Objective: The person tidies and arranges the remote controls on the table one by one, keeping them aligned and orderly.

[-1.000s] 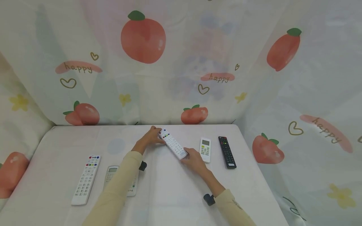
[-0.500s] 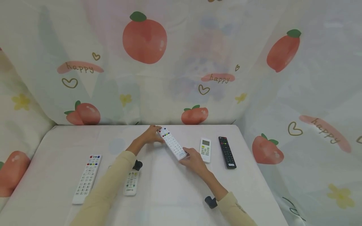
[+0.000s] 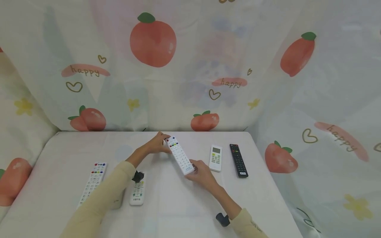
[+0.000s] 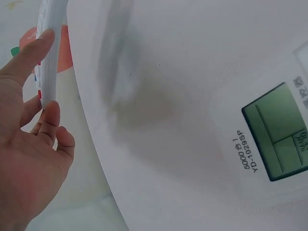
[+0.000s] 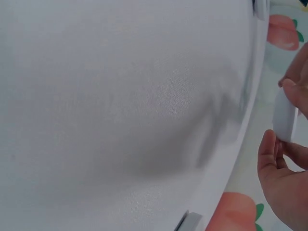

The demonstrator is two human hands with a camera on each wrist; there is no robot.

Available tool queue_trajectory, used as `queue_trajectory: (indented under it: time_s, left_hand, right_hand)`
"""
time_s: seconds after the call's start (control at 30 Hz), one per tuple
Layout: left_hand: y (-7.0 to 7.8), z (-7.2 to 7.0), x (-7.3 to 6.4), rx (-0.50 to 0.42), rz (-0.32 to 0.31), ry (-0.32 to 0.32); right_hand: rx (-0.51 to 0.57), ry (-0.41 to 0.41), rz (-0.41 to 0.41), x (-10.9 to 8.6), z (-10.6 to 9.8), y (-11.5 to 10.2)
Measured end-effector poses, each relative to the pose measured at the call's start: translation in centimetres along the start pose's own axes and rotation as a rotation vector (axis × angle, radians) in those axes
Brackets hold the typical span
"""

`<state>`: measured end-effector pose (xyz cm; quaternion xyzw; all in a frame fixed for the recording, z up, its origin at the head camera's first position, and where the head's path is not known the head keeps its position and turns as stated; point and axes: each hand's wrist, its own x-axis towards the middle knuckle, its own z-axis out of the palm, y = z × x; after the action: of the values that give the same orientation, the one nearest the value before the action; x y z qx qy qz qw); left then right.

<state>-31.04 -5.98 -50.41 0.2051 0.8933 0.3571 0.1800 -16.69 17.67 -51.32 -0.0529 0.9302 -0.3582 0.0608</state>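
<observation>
Both hands hold one white remote control (image 3: 180, 155), with rows of buttons and coloured keys at its far end, above the white table. My left hand (image 3: 156, 143) pinches the far end, with thumb and fingers on either side. At the near end my right hand (image 3: 202, 173) grips it between thumb and fingers. In the left wrist view the remote's edge shows beside the left hand (image 4: 33, 144). The right wrist view shows its narrow end by the right hand (image 5: 284, 192).
On the table (image 3: 172, 211) lie a long white remote (image 3: 95, 178) and a pale remote (image 3: 117, 201), both partly behind the left forearm. A small white remote (image 3: 138, 195) lies near the left wrist. Right of the hands lie a white remote with a display (image 3: 215, 158) and a black remote (image 3: 238, 160).
The held remote's near end has swung towards me and slightly left, along with my right hand. The left forearm has shifted left and covers more of the long white remote.
</observation>
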Motion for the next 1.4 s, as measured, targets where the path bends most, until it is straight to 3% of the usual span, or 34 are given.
queue_trajectory:
  time_s: [0.63, 0.97, 1.4]
  left_hand:
    - [-0.2, -0.6, -2.4, -0.014, 0.135, -0.083]
    - [-0.3, -0.6, -3.6, 0.012, 0.147, -0.142]
    - [-0.7, -0.2, -4.7, 0.048, 0.122, -0.202]
  right_hand:
    - [0.020, -0.071, -0.050, -2.9, 1.3, -1.9]
    - [0.062, -0.064, -0.123, -4.2, 2.8, -2.1]
    - [0.073, -0.081, -0.103, -5.7, 4.6, -3.2]
